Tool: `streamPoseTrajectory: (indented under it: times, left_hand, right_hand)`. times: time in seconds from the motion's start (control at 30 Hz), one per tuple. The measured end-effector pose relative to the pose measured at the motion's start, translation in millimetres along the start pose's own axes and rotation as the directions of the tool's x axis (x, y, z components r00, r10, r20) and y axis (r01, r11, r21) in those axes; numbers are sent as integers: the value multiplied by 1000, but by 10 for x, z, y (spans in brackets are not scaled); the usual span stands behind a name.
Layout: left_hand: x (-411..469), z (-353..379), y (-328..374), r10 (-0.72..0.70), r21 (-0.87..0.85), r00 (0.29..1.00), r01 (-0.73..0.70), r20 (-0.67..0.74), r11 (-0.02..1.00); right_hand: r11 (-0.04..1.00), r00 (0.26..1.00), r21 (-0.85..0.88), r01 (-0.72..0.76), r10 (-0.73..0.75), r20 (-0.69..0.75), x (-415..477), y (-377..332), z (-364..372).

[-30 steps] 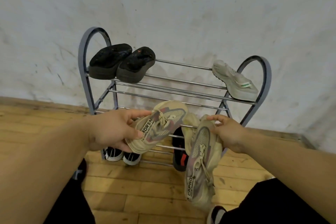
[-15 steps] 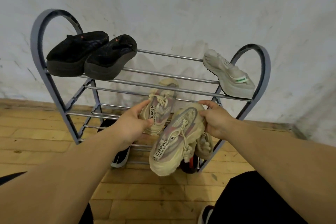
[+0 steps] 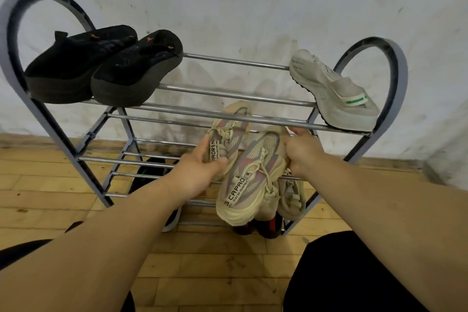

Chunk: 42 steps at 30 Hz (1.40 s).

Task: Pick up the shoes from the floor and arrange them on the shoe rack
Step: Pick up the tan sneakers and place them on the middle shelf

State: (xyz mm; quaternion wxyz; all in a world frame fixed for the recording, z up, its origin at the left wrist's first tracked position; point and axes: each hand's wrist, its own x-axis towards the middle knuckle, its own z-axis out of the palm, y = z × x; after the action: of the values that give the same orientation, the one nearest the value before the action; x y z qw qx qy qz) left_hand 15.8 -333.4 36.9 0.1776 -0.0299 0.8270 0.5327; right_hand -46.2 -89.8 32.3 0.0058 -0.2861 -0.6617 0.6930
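On the top rails of the rack (image 3: 228,94), at the left, the black pair (image 3: 101,66) sits with the soles over the front rail. I judge it safe unless the frame gets a shake. The left hand (image 3: 200,172) holds one beige shoe (image 3: 230,129) by its rear part, with thumb and fingers closed around the printed strip. The toe of this shoe points under the top rails toward the middle shelf. That shelf is only thin rails with gaps, so a toe or heel set down between two rails may tip through and fall on the dark shoes (image 3: 263,228) below. Touching the first shoe, the second beige shoe (image 3: 250,177) is gripped at its side edge by the right hand (image 3: 304,154), fingers curled, and its lower end hangs in front of the rack. This hold looks small for a hanging shoe, so it may slip, and the loose laces may catch on a rail. A third beige shape (image 3: 291,197) shows beneath it, and I cannot tell if it rests on the rails or hangs. At the right end the grey shoe (image 3: 334,94) lies tilted, its heel past the front rail. A knock from the right arm could push it off.
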Motion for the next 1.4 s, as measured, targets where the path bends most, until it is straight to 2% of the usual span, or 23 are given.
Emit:
streamPoseTrajectory:
  times: [0.1, 0.17, 0.27, 0.33, 0.4, 0.5, 0.6, 0.67, 0.8, 0.9, 0.97, 1.0, 1.07, 1.1, 1.17, 1.27, 1.4]
  left_hand:
    - [-63, 19, -60, -17, 186, 990, -10, 143, 982]
    - [-130, 61, -70, -24, 256, 983, -24, 183, 966]
    - [-166, 108, -54, -13, 270, 987, -30, 157, 962]
    - [-161, 132, -26, -25, 263, 992, -9, 124, 965]
    - [-147, 159, -27, -29, 270, 996, 5, 83, 963]
    - [-102, 201, -33, -15, 266, 999, 5, 34, 964]
    - [-40, 235, -32, -38, 192, 999, 37, 2, 981]
    - [30, 257, -75, -42, 84, 999, 43, -12, 996]
    - [329, 348, -327, -34, -145, 999, 29, -33, 989]
    - [463, 397, -411, -33, -199, 998, 23, -48, 980]
    - [492, 421, -419, -33, -197, 998, 22, -49, 980]
    - [495, 431, -420, -37, -195, 998, 26, -53, 980]
    - [524, 455, -439, -48, -199, 997, 36, -56, 979]
    - [557, 459, -462, -45, -209, 997, 33, -55, 977]
    - [426, 441, -343, -39, -201, 998, 28, -54, 979]
    - [41, 429, -9, -8, -157, 999, 2, -39, 988]
    - [-86, 426, 126, 28, 8, 995, -27, -95, 1000]
  right_hand:
    - [999, 998, -21, -25, 24, -50, 21, 12, 53]
    - [999, 997, -38, -29, 26, -70, 106, 40, 70]
    - [999, 998, -11, -31, 30, -48, 81, 15, 89]
    - [999, 1000, -41, -13, 14, 24, -65, -34, 98]
    - [988, 993, -153, 35, -17, 119, -166, -56, 91]
    - [959, 985, -267, 93, -49, 168, -222, -76, 30]
    - [929, 980, -346, 135, -75, 182, -251, -126, -74]
    - [898, 970, -404, 176, -87, 228, -324, -142, -151]
    - [771, 936, -601, 208, 21, 351, -503, -139, -259]
    - [680, 953, -700, 220, 2, 302, -644, -207, -316]
    - [689, 956, -707, 157, 74, 284, -749, -210, -383]
    - [697, 943, -711, 99, 162, 290, -799, -196, -411]
    - [717, 866, -697, -14, 356, 349, -939, -152, -405]
    - [731, 837, -681, -43, 398, 376, -963, -118, -392]
    - [790, 833, -607, -79, 387, 396, -940, -47, -353]
    - [882, 895, -466, -73, 264, 359, -865, 29, -292]
    - [913, 940, -404, -65, 192, 283, -780, 8, -302]
